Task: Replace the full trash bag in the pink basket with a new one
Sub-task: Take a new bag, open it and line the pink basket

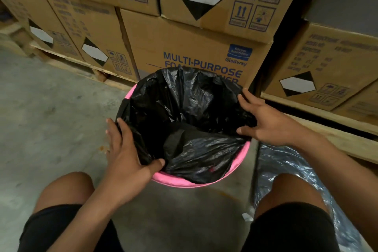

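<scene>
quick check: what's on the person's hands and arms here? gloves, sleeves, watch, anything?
Nothing worn. Both the left hand and the right hand are bare: no gloves, rings or watch visible. The forearms are uncovered up to the frame edge, with no sleeve in view. The only clothing showing is black shorts over the thighs.

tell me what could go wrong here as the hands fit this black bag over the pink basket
1. The black bag leaves the pink basket rim bare at the near side, so it may slide in under load.
2. The left hand and right hand stretch thin film; it could tear.
3. The basket might tip against the cardboard box.
</scene>
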`<state>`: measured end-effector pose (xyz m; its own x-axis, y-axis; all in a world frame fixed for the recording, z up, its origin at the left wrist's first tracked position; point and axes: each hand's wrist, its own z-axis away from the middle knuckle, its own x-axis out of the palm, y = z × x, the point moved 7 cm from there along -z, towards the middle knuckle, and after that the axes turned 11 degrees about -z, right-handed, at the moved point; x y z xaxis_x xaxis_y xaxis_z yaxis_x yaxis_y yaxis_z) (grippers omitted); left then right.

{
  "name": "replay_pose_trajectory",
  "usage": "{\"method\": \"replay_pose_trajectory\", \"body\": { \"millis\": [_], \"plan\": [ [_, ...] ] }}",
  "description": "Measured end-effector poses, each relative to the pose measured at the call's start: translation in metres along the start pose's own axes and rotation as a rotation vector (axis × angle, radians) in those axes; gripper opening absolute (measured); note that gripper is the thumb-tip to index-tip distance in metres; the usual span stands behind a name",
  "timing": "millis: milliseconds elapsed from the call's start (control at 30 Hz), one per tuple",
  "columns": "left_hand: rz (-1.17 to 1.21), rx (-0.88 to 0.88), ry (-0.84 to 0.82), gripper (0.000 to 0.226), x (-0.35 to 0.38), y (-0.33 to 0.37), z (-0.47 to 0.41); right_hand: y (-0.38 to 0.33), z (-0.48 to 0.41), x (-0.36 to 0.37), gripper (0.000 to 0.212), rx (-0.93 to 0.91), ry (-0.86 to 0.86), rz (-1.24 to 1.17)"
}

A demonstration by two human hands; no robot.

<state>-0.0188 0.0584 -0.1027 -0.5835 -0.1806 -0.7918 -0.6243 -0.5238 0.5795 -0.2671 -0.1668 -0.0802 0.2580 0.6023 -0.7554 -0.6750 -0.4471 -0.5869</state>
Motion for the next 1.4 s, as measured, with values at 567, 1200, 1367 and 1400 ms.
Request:
{"method": "replay_pose_trajectory", "body": {
  "millis": [567, 1200, 1367, 1400],
  "plan": [
    [-0.319, 0.078, -0.097, 0.133, -0.011, -0.009, -0.018, 0.010, 0.010, 0.007, 0.124, -0.004, -0.097, -0.186],
    [-0.174, 0.967, -0.032, 0.030, 0.003, 0.059, 0.039, -0.027, 0.047, 0.028, 0.075, -0.186, -0.067, 0.116],
    [-0.207, 1.113, 0.081, 0.019, 0.000, 0.064, 0.051, -0.028, 0.068, 0.038, 0.052, -0.413, 0.015, 0.200],
    [-0.248, 1.129, 0.100, 0.019, 0.000, 0.063, 0.053, -0.030, 0.073, 0.039, 0.047, -0.497, 0.076, 0.225]
  ]
}}
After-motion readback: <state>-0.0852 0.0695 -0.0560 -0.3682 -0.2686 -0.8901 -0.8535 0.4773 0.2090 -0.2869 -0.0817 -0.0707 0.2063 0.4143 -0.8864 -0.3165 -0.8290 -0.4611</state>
